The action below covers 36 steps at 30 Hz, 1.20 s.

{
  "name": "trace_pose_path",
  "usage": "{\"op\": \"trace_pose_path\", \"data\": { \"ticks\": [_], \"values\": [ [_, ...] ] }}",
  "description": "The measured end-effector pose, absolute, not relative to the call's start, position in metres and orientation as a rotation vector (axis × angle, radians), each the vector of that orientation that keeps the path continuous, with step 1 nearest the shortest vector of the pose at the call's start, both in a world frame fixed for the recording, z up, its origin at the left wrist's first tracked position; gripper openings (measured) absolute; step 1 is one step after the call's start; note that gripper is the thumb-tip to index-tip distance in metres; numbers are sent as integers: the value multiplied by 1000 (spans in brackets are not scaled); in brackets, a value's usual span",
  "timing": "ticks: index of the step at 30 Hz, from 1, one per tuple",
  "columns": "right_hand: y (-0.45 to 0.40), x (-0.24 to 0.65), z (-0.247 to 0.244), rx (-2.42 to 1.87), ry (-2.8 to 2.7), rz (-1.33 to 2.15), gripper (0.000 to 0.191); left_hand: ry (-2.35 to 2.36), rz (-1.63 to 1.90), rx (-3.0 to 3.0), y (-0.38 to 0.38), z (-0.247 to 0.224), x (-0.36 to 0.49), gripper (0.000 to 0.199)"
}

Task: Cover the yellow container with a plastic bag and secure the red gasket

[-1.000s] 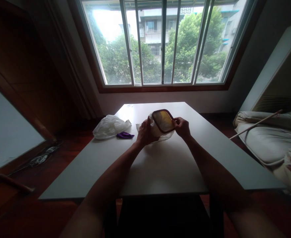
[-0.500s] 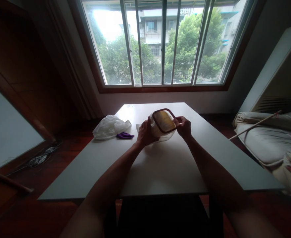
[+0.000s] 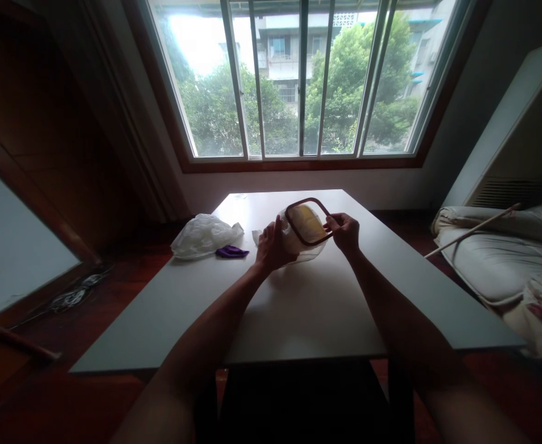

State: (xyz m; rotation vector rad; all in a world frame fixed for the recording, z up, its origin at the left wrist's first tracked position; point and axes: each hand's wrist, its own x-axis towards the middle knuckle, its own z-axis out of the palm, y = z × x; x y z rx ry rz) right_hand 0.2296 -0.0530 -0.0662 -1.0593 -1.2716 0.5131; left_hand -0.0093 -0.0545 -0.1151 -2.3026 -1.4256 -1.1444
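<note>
My left hand [image 3: 273,246] is wrapped round the left side of a pale, translucent container [image 3: 314,253], held just above the table, with something yellow [image 3: 304,217] showing in it. Between the thumb and fingers of my right hand [image 3: 343,230] is the right edge of a brown rounded-square frame [image 3: 293,230], which looks like a lid's rim. This frame is tilted over the container's mouth; I cannot tell whether its middle is clear or hollow. To the left, a crumpled white plastic bag [image 3: 201,237] and a purple cloth-like piece [image 3: 232,251] lie close together.
The white table [image 3: 298,314] runs from in front of me towards the window [image 3: 280,111]. At the right stand a folded mattress [image 3: 483,259] and a thin stick [image 3: 472,231] leaning across it. Cables [image 3: 74,295] lie on the floor at the left.
My right hand has moved slightly right and up with the brown frame, which now sits more offset from the yellow part. My left hand stays on the container. The view has shifted a little.
</note>
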Motion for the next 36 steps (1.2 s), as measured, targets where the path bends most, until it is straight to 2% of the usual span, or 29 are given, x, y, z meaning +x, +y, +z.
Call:
{"op": "trace_pose_path", "data": {
  "ticks": [11, 22, 36],
  "values": [
    [-54, 235, -61, -1106, -1345, 685, 23, -1442, -1127, -2312, -54, -115, -9, 143],
    [-50, 234, -69, -1040, -1384, 723, 25, -1365, -1188, -2305, -50, -120, -11, 141],
    [-47, 239, -69, -1071, -1253, 624, 30, -1548, -1263, -2283, -54, -115, -9, 133]
  ]
}}
